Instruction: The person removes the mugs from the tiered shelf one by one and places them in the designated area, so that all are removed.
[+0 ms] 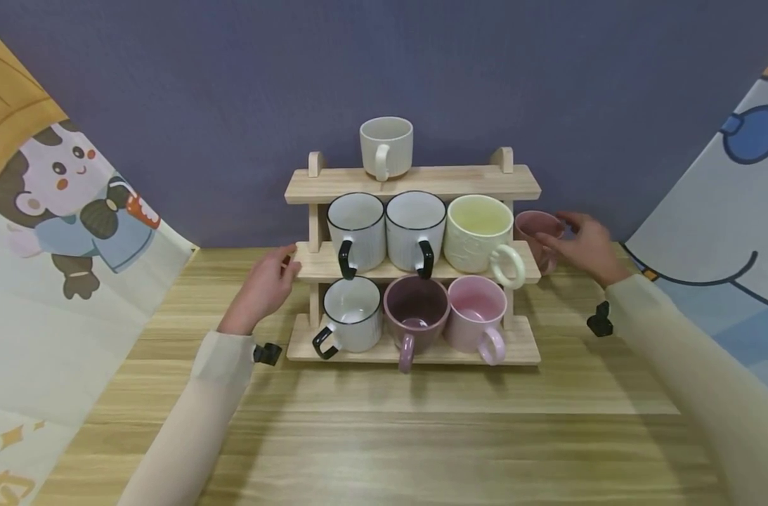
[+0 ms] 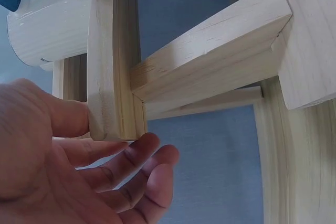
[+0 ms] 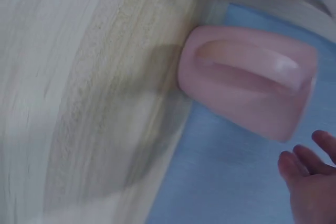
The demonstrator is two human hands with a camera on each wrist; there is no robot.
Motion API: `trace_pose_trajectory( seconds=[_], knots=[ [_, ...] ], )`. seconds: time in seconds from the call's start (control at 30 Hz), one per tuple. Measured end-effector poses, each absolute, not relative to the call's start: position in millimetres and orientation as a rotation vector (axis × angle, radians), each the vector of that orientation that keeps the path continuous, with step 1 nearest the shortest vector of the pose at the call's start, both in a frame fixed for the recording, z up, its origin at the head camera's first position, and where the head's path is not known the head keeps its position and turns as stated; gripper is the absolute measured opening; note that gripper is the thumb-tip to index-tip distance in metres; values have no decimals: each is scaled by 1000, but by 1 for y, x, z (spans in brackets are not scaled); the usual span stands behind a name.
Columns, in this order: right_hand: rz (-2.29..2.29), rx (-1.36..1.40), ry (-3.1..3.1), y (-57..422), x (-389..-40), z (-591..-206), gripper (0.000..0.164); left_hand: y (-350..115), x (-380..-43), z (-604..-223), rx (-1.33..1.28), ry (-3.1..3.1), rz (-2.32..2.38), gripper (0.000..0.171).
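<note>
My left hand grips the left end of the middle shelf of a wooden rack. In the left wrist view its thumb lies against the board's edge, with the curled fingers around the end and below. Beyond the rack's right side, a dusty pink mug stands upright on the table, partly hidden by the rack in the head view. My right hand is beside that mug, thumb and fingers spread at its rim. In the right wrist view, a gap separates the fingertips from the mug's tapered body.
A ribbed white mug stands on the top shelf. The middle shelf holds two black-rimmed white mugs and a pale yellow mug. Below are another black-rimmed mug, a purple mug and a light pink mug.
</note>
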State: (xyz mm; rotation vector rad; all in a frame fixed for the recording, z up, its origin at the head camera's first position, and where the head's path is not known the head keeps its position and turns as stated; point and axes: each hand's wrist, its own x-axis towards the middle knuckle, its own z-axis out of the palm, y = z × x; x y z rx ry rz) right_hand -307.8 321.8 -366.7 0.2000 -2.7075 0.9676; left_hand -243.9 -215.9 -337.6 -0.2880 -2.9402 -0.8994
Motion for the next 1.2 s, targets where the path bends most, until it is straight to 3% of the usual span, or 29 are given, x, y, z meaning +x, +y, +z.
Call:
trace_pose_trajectory(
  seconds=[0.47,1.2],
  knots=[
    [1037,620,-2673,293,-259,-347,48,-217,-241,-338,-288,-2925,-891,48],
    [940,765,-2522,283,-252,-364,34,-224,-248,-329,-393,-2867,-967,46]
  ],
)
